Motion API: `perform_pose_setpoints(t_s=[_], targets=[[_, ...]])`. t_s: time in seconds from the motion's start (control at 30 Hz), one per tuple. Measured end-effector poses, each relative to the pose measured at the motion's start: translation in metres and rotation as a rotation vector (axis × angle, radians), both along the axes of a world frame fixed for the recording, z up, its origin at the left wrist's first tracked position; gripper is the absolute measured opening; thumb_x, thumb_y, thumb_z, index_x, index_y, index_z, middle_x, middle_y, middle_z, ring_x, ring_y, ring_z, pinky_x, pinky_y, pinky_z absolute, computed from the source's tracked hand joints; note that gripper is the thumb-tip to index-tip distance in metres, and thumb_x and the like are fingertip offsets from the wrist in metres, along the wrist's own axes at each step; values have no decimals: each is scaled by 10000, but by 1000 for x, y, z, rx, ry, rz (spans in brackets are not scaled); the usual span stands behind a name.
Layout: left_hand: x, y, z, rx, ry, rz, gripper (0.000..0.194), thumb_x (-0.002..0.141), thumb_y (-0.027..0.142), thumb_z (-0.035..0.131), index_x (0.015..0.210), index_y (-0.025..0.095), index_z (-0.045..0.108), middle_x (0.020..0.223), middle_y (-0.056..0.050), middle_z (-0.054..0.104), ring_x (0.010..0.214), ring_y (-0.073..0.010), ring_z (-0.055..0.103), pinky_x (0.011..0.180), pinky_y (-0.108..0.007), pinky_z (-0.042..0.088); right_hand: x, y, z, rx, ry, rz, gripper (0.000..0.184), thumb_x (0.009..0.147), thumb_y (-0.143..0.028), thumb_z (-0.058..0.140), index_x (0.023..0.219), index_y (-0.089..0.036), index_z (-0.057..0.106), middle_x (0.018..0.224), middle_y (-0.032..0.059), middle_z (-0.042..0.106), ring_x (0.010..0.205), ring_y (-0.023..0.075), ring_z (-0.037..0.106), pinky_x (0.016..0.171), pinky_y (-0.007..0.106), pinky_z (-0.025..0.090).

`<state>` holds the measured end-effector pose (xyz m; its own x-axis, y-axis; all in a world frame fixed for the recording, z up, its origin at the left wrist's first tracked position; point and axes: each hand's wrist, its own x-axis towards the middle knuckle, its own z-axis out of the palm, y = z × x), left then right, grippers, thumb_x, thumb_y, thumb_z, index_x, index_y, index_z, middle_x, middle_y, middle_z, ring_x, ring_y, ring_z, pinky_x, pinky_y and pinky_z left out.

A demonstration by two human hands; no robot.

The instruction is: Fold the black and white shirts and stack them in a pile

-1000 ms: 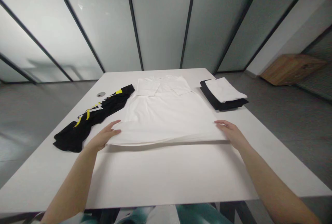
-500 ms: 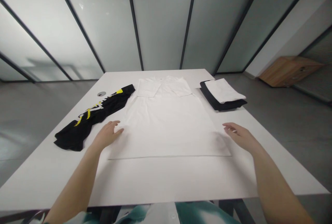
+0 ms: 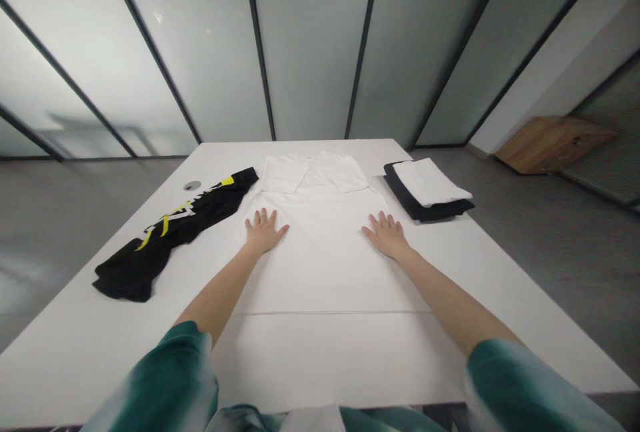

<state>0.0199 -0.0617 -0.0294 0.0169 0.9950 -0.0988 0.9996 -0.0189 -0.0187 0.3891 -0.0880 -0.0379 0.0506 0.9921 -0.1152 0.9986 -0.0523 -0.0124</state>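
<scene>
The left grip (image 3: 264, 232) and the right grip (image 3: 387, 235) both lie palm down and wide open, fingers fanned, holding nothing. Each rests flat on the upper body of a white cotton shirt (image 3: 320, 272), well apart from the other, with the left just inside the shirt's left side and the right near its right side. The shirt lies flat and centred on a long white bench (image 3: 75, 352), its top panels folded into neat rectangles and a straight edge running across below the hands. Teal-and-white sleeves (image 3: 170, 379) cover the forearms near the elbows. Left of the shirt, just beside it, lies a crumpled black garment with yellow print (image 3: 135, 275). To the right sits a folded white cloth (image 3: 427, 182) on a folded black cloth (image 3: 425, 209).
</scene>
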Motion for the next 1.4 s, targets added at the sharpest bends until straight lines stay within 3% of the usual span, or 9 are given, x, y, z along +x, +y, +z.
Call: perform_pose_setpoints(t_s=[0.37, 1.07, 1.4], targets=[[0, 25, 0, -3, 10, 11, 829, 936, 697, 202, 1585, 181, 233, 1648, -178, 148, 1509, -386, 144, 1167, -615, 171, 0, 35, 1, -16, -16, -11, 732, 985, -614, 213, 1583, -194, 249, 1646, 150, 171, 1500, 350, 162, 1179, 549, 159], [-4, -7, 3, 23, -7, -21, 793, 952, 663, 245, 1570, 168, 281, 1636, -186, 189, 1504, -377, 174, 1166, -606, 197, 8, 6, -9, 62, -18, 29, 707, 987, -600, 251, 1552, -183, 323, 1618, 172, 252, 1477, 357, 239, 1169, 542, 200], [-2, -10, 6, 22, 12, -21, 783, 960, 647, 242, 1571, 160, 275, 1635, -188, 196, 1504, -368, 185, 1168, -595, 203, 8, 3, -8, 65, -13, 30, 709, 983, -600, 248, 1553, -185, 318, 1616, 171, 260, 1478, 355, 238, 1168, 537, 203]])
